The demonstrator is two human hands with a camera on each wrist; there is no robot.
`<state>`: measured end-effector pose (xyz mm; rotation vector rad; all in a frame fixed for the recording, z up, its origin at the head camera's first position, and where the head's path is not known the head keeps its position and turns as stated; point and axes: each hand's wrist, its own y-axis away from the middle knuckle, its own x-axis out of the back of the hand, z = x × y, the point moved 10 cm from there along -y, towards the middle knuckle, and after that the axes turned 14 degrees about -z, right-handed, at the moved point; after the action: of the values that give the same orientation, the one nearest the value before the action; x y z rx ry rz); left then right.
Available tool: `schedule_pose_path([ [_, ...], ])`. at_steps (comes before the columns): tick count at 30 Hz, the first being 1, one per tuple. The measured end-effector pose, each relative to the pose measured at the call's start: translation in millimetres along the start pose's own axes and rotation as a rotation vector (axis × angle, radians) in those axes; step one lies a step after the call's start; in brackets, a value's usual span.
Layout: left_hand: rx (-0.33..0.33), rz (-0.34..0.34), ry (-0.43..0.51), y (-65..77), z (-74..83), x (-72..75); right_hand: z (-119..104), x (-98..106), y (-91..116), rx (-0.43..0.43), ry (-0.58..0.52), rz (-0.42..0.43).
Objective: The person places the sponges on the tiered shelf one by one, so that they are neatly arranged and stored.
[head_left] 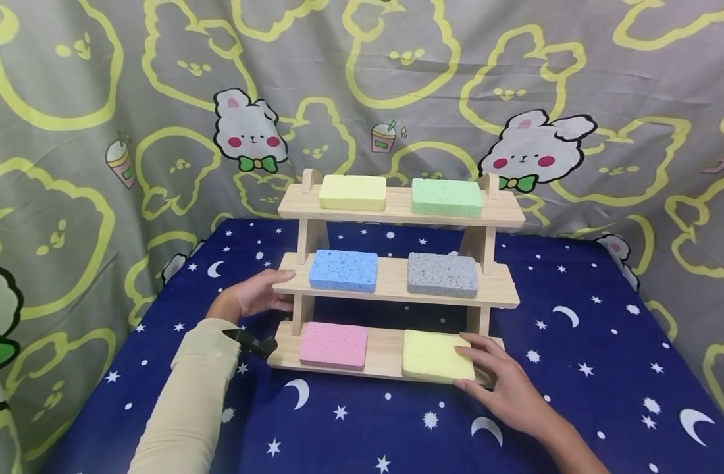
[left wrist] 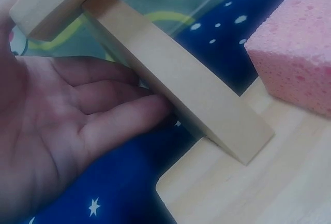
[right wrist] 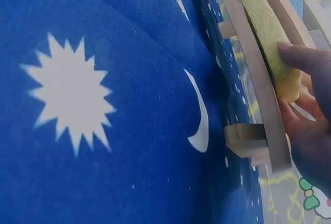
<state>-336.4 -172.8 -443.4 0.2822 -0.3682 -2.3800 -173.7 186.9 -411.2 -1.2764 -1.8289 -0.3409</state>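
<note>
A three-tier wooden shelf (head_left: 391, 299) carries several sponges. My left hand (head_left: 262, 293) grips the left end of its middle board, thumb on top and fingers underneath; in the left wrist view those fingers (left wrist: 119, 107) lie against a slanted upright (left wrist: 176, 74). On the bottom tier, my right hand (head_left: 504, 382) pinches the right end of a yellow sponge (head_left: 436, 355). The right wrist view shows the thumb on that sponge's face (right wrist: 264, 32). Left of it on the same tier lies a pink sponge (head_left: 334, 345).
On the middle tier are a blue sponge (head_left: 343, 270) and a grey sponge (head_left: 442, 274). The top tier bears a pale yellow sponge (head_left: 353, 193) and a green sponge (head_left: 447, 197). A dark blue star-patterned cloth (head_left: 314, 434) covers the table, with a patterned curtain (head_left: 314, 66) behind.
</note>
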Motion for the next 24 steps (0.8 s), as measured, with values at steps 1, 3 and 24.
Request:
schedule_pose_path([
  [1, -0.002, -0.001, -0.003, 0.0, 0.4, -0.3, -0.5, -0.2, -0.8, 0.003, 0.011, 0.002],
  [3, -0.001, 0.002, -0.001, 0.3, 0.5, -0.5, -1.4, -1.0, -2.2, 0.008, 0.021, 0.003],
  [24, -0.007, -0.005, 0.024, 0.5, 2.0, -2.2, 3.0, -8.4, -10.9, -0.038, -0.004, -0.028],
])
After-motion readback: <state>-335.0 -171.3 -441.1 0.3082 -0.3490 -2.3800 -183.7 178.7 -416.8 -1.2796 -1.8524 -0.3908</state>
